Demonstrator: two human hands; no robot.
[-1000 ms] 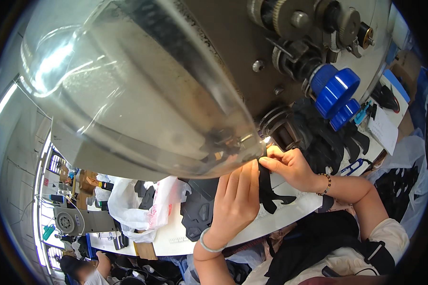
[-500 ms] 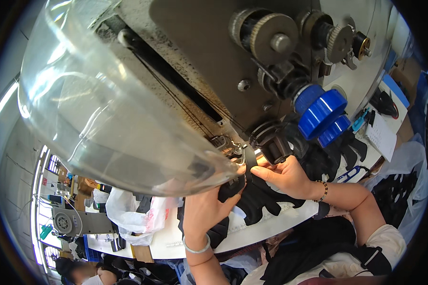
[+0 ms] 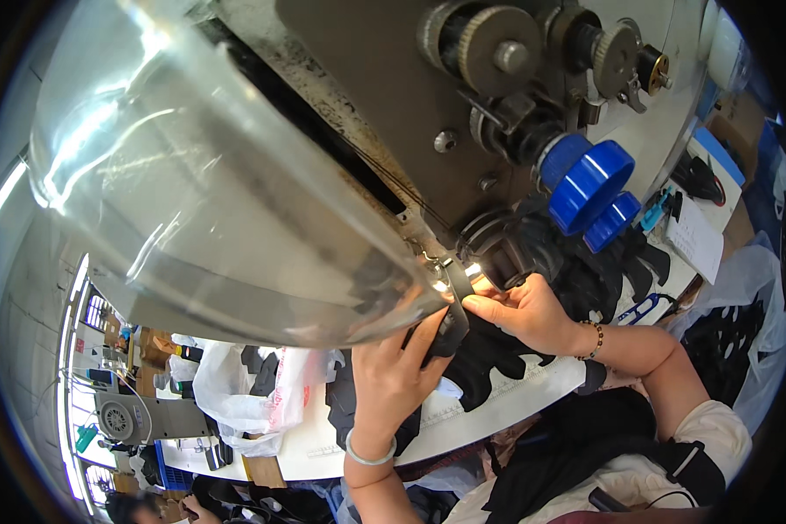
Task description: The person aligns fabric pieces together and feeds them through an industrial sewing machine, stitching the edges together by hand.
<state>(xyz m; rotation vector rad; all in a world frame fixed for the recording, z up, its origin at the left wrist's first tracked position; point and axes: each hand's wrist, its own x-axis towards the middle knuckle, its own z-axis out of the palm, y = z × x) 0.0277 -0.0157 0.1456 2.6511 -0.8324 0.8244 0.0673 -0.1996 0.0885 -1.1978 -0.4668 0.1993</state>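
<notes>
A sewing machine (image 3: 358,52) fills the upper view, with its needle area (image 3: 437,262) lit by a small lamp (image 3: 508,258). My left hand (image 3: 389,380), a pale bangle at its wrist, is closed on a black fabric piece (image 3: 454,327); a clear curved shield (image 3: 236,218) partly covers its fingertips. My right hand (image 3: 537,316), with a beaded bracelet, pinches the same piece from the right, close to the needle area. More black fabric pieces (image 3: 476,375) lie beneath and beside my hands on the white table (image 3: 546,389).
Blue knobs (image 3: 592,194) and metal tension dials (image 3: 498,52) jut from the machine. Black pieces (image 3: 585,271) are heaped at right, near blue-handled snips (image 3: 642,308) and paper (image 3: 695,244). A white plastic bag (image 3: 244,397) lies left. Another person (image 3: 135,506) is at lower left.
The view has shifted slightly, with the machine a little higher in it. My left hand has turned a little at the black fabric piece; both hands keep their hold.
</notes>
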